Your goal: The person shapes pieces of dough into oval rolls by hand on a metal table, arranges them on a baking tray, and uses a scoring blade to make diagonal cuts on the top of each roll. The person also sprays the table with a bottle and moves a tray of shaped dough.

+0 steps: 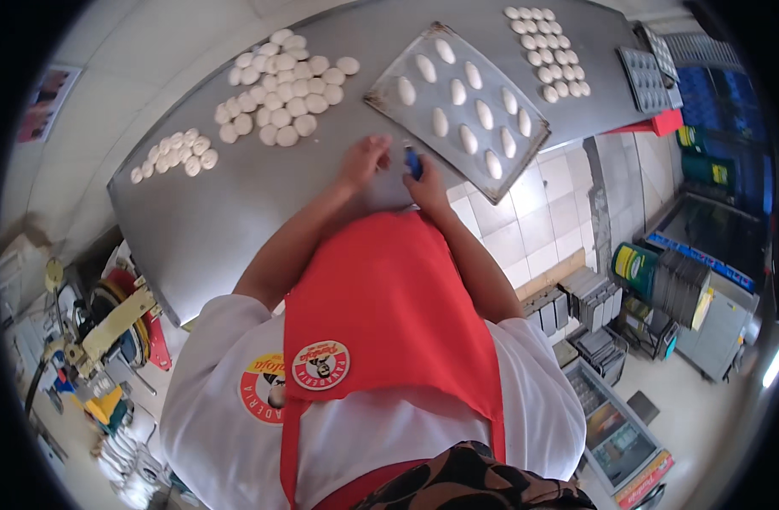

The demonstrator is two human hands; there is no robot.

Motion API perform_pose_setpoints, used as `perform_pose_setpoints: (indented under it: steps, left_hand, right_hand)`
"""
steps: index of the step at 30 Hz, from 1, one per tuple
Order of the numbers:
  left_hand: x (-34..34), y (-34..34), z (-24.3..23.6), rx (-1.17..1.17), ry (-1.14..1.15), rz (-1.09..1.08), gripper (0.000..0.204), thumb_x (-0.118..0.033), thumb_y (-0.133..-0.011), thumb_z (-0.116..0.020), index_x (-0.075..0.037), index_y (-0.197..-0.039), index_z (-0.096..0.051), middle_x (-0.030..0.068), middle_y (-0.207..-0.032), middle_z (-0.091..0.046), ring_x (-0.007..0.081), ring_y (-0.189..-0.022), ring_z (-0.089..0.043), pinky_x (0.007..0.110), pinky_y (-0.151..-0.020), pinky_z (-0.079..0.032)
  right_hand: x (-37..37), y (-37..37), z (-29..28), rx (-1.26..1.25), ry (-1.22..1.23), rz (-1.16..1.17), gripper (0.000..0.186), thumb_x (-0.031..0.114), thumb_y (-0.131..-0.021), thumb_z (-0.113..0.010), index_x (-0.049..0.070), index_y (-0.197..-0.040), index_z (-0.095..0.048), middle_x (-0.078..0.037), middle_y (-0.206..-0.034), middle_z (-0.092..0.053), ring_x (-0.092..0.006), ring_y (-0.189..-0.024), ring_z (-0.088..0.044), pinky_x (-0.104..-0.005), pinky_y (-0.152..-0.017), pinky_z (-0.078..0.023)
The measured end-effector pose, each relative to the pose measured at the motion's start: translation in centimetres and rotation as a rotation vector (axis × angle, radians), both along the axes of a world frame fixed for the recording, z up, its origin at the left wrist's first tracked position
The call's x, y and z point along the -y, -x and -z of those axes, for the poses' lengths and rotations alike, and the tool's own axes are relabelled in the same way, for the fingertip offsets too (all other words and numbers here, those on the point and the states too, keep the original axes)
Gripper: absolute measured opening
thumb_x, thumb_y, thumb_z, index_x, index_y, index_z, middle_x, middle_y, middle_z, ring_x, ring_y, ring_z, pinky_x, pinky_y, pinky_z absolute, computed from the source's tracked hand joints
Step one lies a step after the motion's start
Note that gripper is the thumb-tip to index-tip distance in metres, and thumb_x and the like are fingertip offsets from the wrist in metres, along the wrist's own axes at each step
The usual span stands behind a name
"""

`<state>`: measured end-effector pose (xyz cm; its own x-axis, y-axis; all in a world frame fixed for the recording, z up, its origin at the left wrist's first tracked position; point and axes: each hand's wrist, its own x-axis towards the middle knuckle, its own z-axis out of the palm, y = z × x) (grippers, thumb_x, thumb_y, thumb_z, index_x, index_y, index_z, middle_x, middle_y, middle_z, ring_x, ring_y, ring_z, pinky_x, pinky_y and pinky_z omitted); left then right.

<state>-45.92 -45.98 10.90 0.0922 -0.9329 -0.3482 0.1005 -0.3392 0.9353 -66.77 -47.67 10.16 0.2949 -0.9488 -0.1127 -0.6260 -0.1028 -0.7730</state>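
My left hand (366,161) is raised over the steel table (194,221) with its fingers curled; whether anything small is inside them I cannot make out. Close on its right, my right hand (423,181) grips a small blue-handled tool (412,162), its upper end pale or metallic. Just beyond both hands, a worn metal tray (396,109) holds several oval dough pieces (468,136), set apart in rows. Up and left of my hands lie a large group of round dough pieces (283,88) and a smaller group (175,153) farther left.
More round dough pieces (548,58) sit right of the tray, near dark molded pans (643,81) and a red object (666,121). Stacked pans (587,293), green buckets (634,268) and a glass-topped freezer (611,425) stand on the right. Machinery (109,327) stands at the lower left.
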Motion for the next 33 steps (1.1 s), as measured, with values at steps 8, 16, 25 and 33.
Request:
perform_pose_setpoints:
  steps: [8, 16, 25, 33]
  left_hand:
    - [14.3, -5.5, 5.1, 1.075, 0.111, -0.125, 0.043, -0.038, -0.101, -0.066, -0.005, -0.128, -0.069, 0.0175, -0.124, -0.071, 0.0347, -0.121, -0.065, 0.046, -0.104, -0.052]
    - [13.0, -4.2, 6.5, 0.935, -0.220, 0.035, 0.052, -0.039, -0.095, -0.066, -0.004, -0.134, -0.067, 0.0273, -0.128, -0.065, 0.0420, -0.124, -0.059, 0.051, -0.107, -0.049]
    - [1.8, 1.6, 6.1, 0.820, -0.096, -0.121, 0.042, -0.030, -0.095, -0.073, 0.001, -0.122, -0.069, 0.0220, -0.115, -0.065, 0.0360, -0.107, -0.064, 0.045, -0.097, -0.053]
    - [-1.8, -0.8, 6.0, 0.771, -0.117, -0.221, 0.039, -0.033, -0.096, -0.073, -0.003, -0.121, -0.073, 0.0184, -0.109, -0.067, 0.0318, -0.100, -0.069, 0.042, -0.093, -0.055]
  right_hand:
    - [10.4, 20.4, 1.6, -0.246, 0.114, 0.750, 0.038, 0.029, -0.100, -0.072, -0.009, -0.105, -0.065, -0.025, -0.091, -0.072, -0.0405, -0.084, -0.070, -0.0507, -0.078, -0.054]
    - [12.5, 22.8, 4.3, -0.266, -0.142, 0.694, 0.042, 0.034, -0.096, -0.072, -0.006, -0.110, -0.071, -0.029, -0.099, -0.075, -0.0479, -0.099, -0.072, -0.0525, -0.089, -0.055]
    - [22.0, 19.2, -2.5, -0.290, 0.345, 0.251, 0.032, 0.026, -0.097, -0.073, 0.003, -0.120, -0.073, -0.021, -0.116, -0.068, -0.0447, -0.104, -0.068, -0.0520, -0.091, -0.054]
    - [27.5, 12.4, -1.9, -0.489, 0.183, 0.037, 0.041, 0.028, -0.096, -0.073, 0.011, -0.132, -0.069, -0.016, -0.134, -0.063, -0.0408, -0.111, -0.071, -0.0516, -0.094, -0.058]
